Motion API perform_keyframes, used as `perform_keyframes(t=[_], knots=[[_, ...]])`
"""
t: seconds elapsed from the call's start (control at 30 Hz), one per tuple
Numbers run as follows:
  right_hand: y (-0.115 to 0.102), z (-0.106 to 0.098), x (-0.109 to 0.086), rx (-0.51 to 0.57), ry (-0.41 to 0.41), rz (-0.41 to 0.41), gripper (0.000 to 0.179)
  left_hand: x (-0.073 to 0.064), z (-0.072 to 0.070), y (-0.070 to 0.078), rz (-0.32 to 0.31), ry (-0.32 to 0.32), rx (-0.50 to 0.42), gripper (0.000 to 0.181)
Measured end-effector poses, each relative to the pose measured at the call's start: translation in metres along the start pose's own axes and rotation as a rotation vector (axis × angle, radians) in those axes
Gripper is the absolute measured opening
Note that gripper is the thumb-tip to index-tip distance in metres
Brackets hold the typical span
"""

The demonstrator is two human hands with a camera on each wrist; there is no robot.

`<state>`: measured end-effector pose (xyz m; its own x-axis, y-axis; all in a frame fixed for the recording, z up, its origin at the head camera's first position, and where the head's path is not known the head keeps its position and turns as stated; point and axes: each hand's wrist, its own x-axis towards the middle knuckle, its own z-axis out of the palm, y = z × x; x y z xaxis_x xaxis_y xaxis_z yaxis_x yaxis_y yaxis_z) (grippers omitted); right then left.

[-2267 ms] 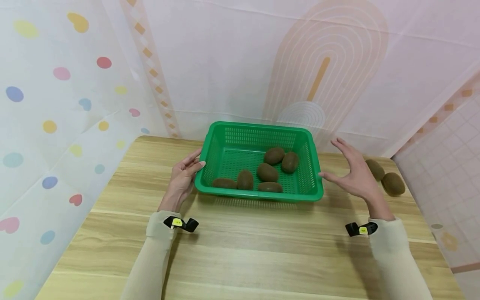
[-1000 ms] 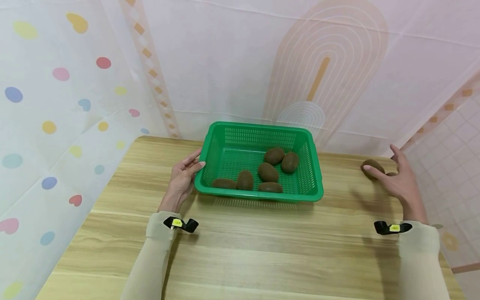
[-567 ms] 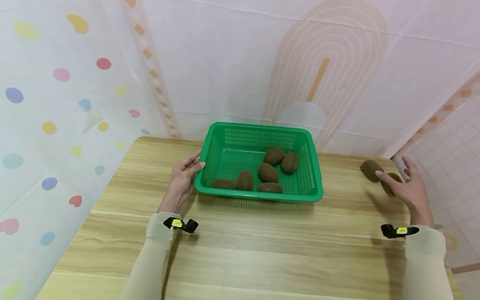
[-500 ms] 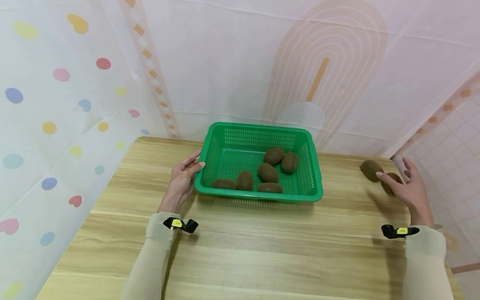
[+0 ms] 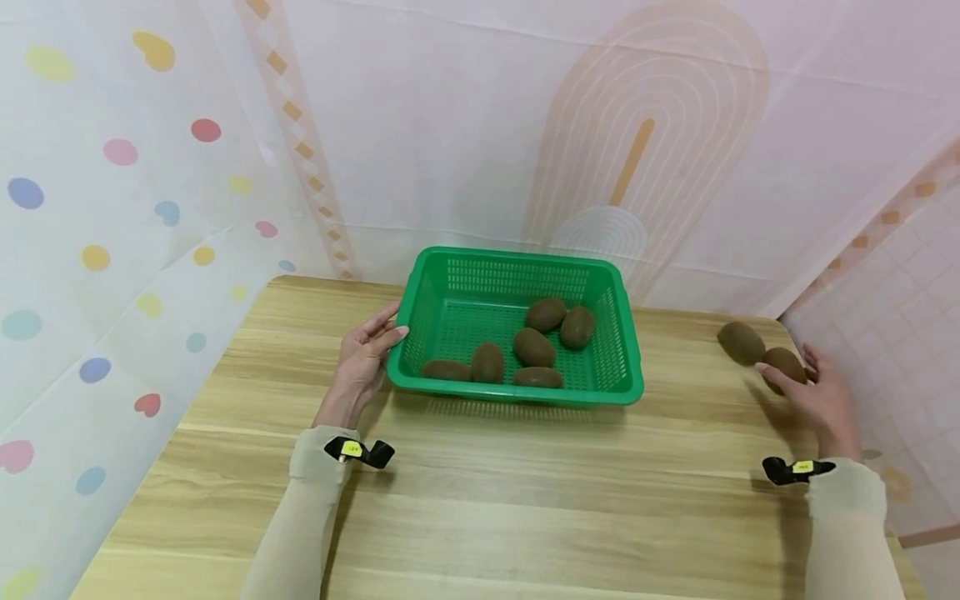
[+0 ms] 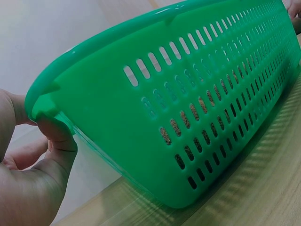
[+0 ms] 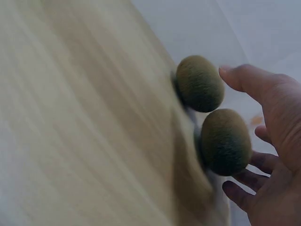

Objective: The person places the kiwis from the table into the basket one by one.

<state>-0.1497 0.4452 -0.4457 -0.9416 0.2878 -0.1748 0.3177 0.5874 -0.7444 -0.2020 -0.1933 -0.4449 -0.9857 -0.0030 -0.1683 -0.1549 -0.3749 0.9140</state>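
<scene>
My left hand grips the left rim of a green plastic basket; in the left wrist view the thumb presses on the rim. Several brown kiwis, one of them a kiwi near the middle, lie inside. On the right, my right hand reaches around the nearer kiwi, thumb on its left and fingers on its right. The right wrist view has these fingers spread and not closed round that kiwi. Another kiwi lies next to it, near the thumb tip.
The wooden table ends at a patterned backdrop close behind the basket. A side wall cloth stands just beyond the right hand, and a dotted cloth borders the left.
My right hand has moved from beside the basket's right rim to the two kiwis at the far right, then lowered around the nearer one. My left hand and the basket have stayed put.
</scene>
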Motion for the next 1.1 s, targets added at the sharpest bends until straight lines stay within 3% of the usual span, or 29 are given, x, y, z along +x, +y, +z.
perform_keyframes(t=[0.13, 0.4, 0.73, 1.1], knots=[[0.004, 0.004, 0.004, -0.013, 0.012, 0.018, 0.102, 0.000, -0.001, 0.000, 0.005, 0.004, -0.001, 0.059], [0.004, 0.012, 0.010, -0.061, 0.145, 0.060, 0.077, 0.002, -0.001, -0.001, 0.003, -0.001, -0.001, 0.060], [0.005, 0.014, 0.007, -0.041, 0.191, 0.119, 0.077, 0.000, 0.000, 0.000, -0.007, -0.005, 0.005, 0.061], [-0.004, 0.014, 0.003, -0.034, 0.254, 0.100, 0.075, 0.000, 0.000, -0.001, 0.003, -0.009, 0.004, 0.060]])
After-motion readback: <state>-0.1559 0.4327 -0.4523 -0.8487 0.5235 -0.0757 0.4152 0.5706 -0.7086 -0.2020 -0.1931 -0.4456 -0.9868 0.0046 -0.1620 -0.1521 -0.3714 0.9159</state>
